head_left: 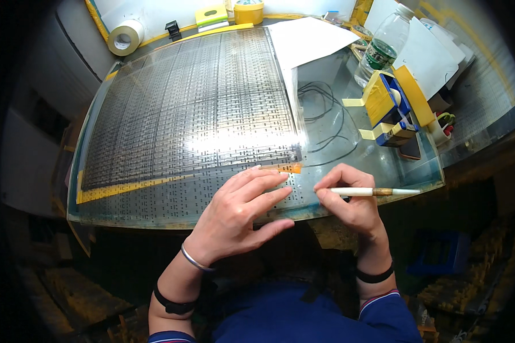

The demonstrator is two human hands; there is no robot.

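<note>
A large transparent film (194, 103), printed with dense rows of small dark marks, lies over the glass tabletop. My left hand (240, 208) rests at its near right corner, fingers stretched out and thumb apart. Under or beside those fingertips is a small orange strip (290, 168); whether the fingers press on it is hard to tell. Just to the right, my right hand (352, 203) pinches a slim white pen-like tool (355, 191) with a brown band and a pale end pointing right. Its other end is hidden by the fingers.
A blue tape dispenser (397, 108) with yellow tape strips stands at the right, near a clear plastic bottle (383, 48). Thin black cables (340, 117) lie beside the film. White paper (312, 46) and a tape roll (126, 37) are at the back. The table's near edge (154, 226) curves before me.
</note>
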